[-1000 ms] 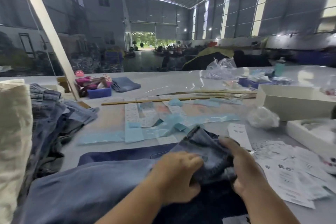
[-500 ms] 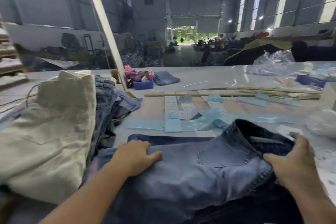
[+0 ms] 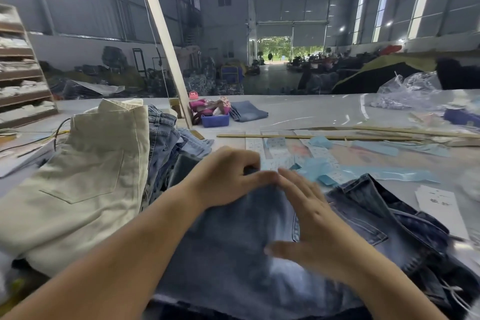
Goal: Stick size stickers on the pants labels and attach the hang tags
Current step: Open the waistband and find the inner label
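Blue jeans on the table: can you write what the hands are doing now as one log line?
left hand: grips far edge of blue jeans | right hand: flat, fingers straight on jeans | cream pants: piled beside | sticker sheets: beyond, untouched

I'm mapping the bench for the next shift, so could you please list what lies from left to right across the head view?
Wooden shelves → beige pants → left hand → right hand → white paper tag.

Both hands moved together at jeans (image 3: 233,249) far fold; left hand (image 3: 226,179) pinching denim, right hand (image 3: 309,218) flattened.
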### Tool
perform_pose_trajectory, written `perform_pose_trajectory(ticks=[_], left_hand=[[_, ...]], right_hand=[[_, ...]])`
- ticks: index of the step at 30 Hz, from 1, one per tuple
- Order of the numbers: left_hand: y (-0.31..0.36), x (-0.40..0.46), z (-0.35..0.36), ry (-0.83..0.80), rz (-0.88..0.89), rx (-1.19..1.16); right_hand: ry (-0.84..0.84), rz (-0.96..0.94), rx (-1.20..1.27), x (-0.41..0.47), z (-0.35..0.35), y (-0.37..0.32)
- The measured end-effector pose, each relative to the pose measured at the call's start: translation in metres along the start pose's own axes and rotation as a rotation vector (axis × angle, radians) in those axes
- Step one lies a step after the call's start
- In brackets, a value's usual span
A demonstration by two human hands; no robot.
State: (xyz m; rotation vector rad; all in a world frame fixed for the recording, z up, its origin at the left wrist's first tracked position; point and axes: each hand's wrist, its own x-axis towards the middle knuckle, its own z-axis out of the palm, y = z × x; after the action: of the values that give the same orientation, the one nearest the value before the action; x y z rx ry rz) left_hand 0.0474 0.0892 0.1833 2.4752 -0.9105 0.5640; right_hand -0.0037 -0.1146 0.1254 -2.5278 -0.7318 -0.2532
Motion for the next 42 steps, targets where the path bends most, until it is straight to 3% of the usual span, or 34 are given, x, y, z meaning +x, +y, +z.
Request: perform_pose_trajectory(ticks=[2,5,9,13,17,21,23,27,31,35,39,42], left_hand=[[0.006,0.008,0.008,0.014,0.052,0.068],[-0.012,0.003,0.029,-0.115,-0.134,0.059],[-0.063,-0.034,0.054,-0.314,-0.446,0.28],[-0.099,-0.059,0.036,-0.123,-0.486,0.204],[-0.121,-0.054,0.007,0.071,-0.379,0.418],[-0.118,-0.051,0.035,-0.291,-0.607,0.727],[-0.098,-0.042,0.066,-0.315,-0.671,0.629],[-0.026,-0.001,0.118,-0.156,-0.532,0.233],[0.057,0.027,0.161,-0.321,-0.361,0.047],[0.096,0.049,0.179,-0.28,-0.364,-0.026],[0.111,0.061,0.187,-0.459,-0.452,-0.124],[0.113,0.07,0.183,-0.487,-0.506,-0.221]], right_hand=[[-0.006,0.003,0.137,0.017,0.002,0.001],[-0.047,0.123,0.368,0.035,0.019,0.009],[0.021,0.21,0.168,0.042,0.051,0.017],[0.23,0.108,0.044,0.052,0.063,0.003],[0.271,0.074,0.015,0.066,0.06,-0.02],[-0.021,0.204,-0.338,0.055,0.057,-0.012],[-0.033,0.34,-0.483,0.039,0.047,0.007],[0.023,0.659,-0.584,-0.006,0.015,0.049],[0.102,0.793,-0.474,-0.039,-0.008,0.074],[0.272,0.937,-0.223,-0.065,-0.028,0.09],[0.372,0.919,-0.179,-0.084,-0.025,0.094],[0.436,0.822,-0.247,-0.089,-0.01,0.089]])
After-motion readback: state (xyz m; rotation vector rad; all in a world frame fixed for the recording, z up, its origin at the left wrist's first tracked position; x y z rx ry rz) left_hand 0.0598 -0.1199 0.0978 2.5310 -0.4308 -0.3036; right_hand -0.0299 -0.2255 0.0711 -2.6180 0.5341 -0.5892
